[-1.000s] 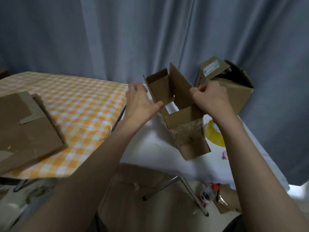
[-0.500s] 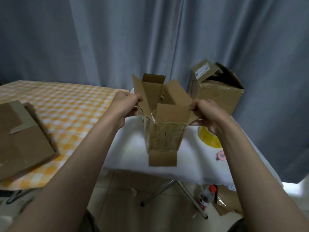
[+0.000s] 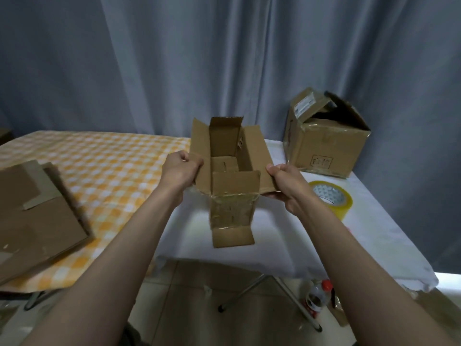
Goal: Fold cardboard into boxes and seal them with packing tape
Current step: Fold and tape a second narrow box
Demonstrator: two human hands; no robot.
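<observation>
Flattened cardboard (image 3: pixel 37 218): lies on the checked table (image 3: pixel 112 166), at its near left edge. Left hand (image 3: pixel 180 168): fingers curled round the left top flap of the small box (image 3: pixel 232 196). Small box: held upright between both hands above the near edge of the white table (image 3: pixel 287 236); top flaps spread, old tape on the near face. Right hand (image 3: pixel 287 182): pinches the right top flap. Tape roll (image 3: pixel 331 198): on the white table, just right of that hand. Large box (image 3: pixel 326 143): far right corner, top open.
</observation>
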